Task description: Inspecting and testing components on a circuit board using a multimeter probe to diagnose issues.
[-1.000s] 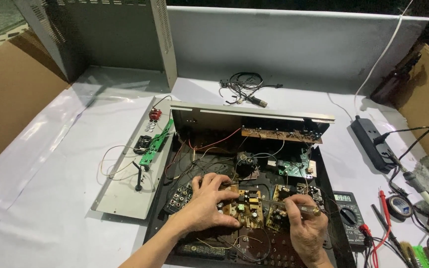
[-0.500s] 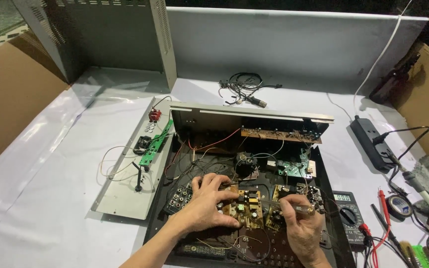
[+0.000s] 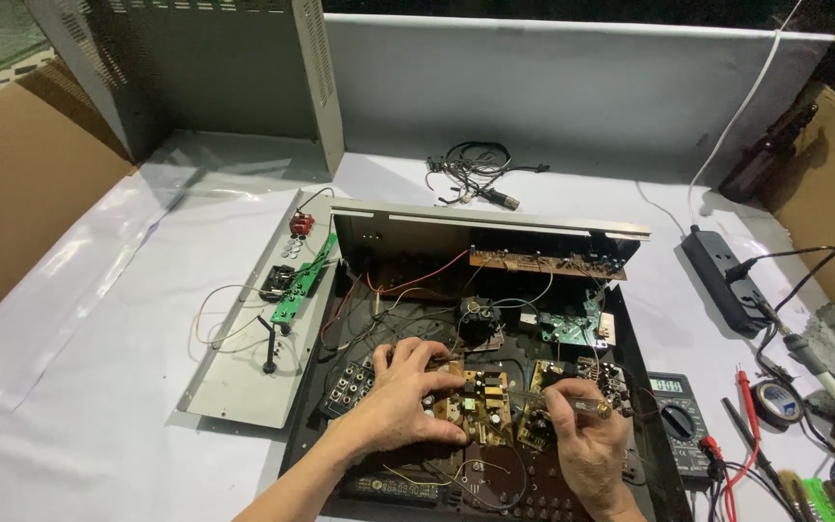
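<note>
White-covered workbench (image 3: 99, 387), cardboard side walls (image 3: 21, 184), open electronics chassis (image 3: 649, 425), grey cover (image 3: 215, 77)

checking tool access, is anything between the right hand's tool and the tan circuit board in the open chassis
Nothing visible blocks it. The right hand holds a thin tool whose tip already reaches the tan circuit board. The left hand rests on the board's left side, clear of the tip. Loose wires lie farther back.

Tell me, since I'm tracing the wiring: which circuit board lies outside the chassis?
The green board on the grey panel, left of the chassis. The other boards all sit inside it.
</note>
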